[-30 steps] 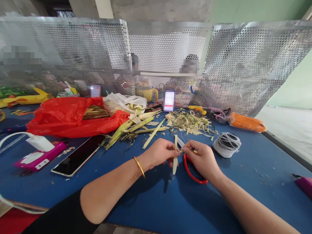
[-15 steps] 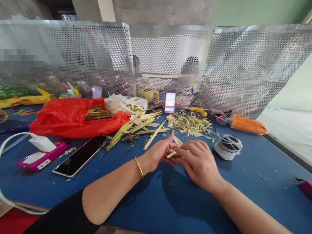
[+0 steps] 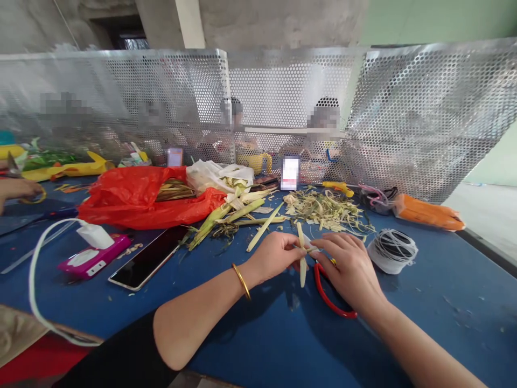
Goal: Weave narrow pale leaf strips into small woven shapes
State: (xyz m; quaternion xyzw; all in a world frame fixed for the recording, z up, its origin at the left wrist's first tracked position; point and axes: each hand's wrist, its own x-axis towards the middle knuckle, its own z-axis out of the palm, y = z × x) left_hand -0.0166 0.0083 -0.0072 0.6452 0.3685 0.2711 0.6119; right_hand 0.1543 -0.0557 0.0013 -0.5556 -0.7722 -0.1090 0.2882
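My left hand [image 3: 278, 252] pinches a pale, flat plant strip [image 3: 302, 269] between thumb and fingers, its long side upright. A short second piece seems to cross it between the two hands. My right hand [image 3: 349, 264] is bent over red-handled scissors [image 3: 331, 306]; a red loop hangs out below the palm, and most of the tool is hidden. Its fingertips meet the strip near the left fingers. Just beyond the hands, one longer pale strip [image 3: 264, 227] lies on the blue table [image 3: 262, 334].
Shredded trimmings [image 3: 327, 207], husk-like stalks [image 3: 210, 223] and a red bag [image 3: 121, 199] lie behind. A thread spool [image 3: 392, 252] and orange packet [image 3: 428, 212] sit right; a phone [image 3: 145, 258] and magenta power strip [image 3: 95, 256] left. A perforated metal screen [image 3: 283, 81] stands behind.
The strip has turned from slanting to upright in my left fingers. My right hand has shifted slightly right, and the red scissor handle now shows below it. The view has swung a little left.
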